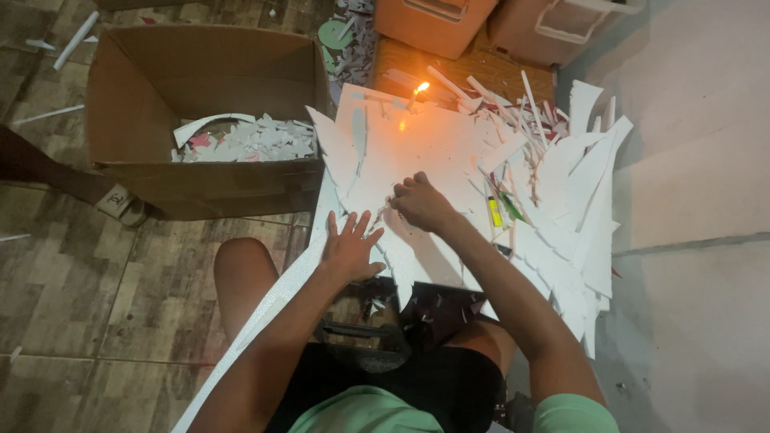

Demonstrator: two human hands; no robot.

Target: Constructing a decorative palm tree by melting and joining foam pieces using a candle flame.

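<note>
— Green sleeves (565,413) at the bottom edge are cut off, so only forearms show. What are the hands doing?

— Left hand (350,244) lies flat, fingers spread, on the white board (417,144) near its near-left corner. Right hand (421,202) is curled into a fist just beside it, pressed to the board's middle. Whatever it grips is hidden inside the fingers; I can't tell what.

— And around them?

— White offcuts (577,200) pile along the board's right edge, with a yellow lighter (496,212) half buried among them. A small flame (420,87) burns at the far edge; its glow washes out what carries it. Left of the board stands a cardboard box (200,104) with scraps inside. Something dark (377,337) under the near edge is too shadowed to identify.
</note>
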